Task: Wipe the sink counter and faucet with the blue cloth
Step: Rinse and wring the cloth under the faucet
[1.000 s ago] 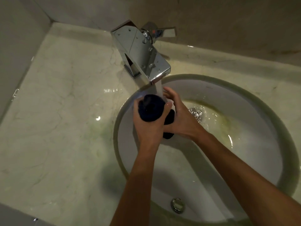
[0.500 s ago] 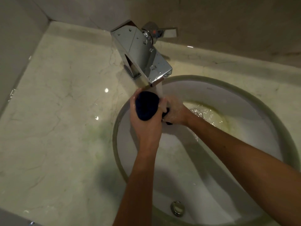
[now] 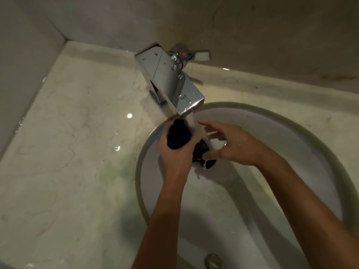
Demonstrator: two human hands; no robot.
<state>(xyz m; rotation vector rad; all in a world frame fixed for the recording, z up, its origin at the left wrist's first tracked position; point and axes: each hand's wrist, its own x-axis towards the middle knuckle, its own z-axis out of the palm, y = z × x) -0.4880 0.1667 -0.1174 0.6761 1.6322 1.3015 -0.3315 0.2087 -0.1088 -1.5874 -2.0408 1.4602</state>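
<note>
L. hand [image 3: 175,154] grips bunched blue cloth [image 3: 178,135] under running faucet [image 3: 171,82]; r. hand [image 3: 231,144], just beside, fingers spread, touches cloth's hanging end. Step: wetting/rinsing, pre-wipe. Next: prob. wring, shut tap, move to marble counter [image 3: 73,152] left of hands. Sink [image 3: 291,133] below; tiled corner beyond.

A pale marble counter [image 3: 77,152] carries the chrome faucet [image 3: 169,82] and round sink [image 3: 291,121].

Left hand [image 3: 175,152] hides much of the blue cloth [image 3: 178,135]
</note>
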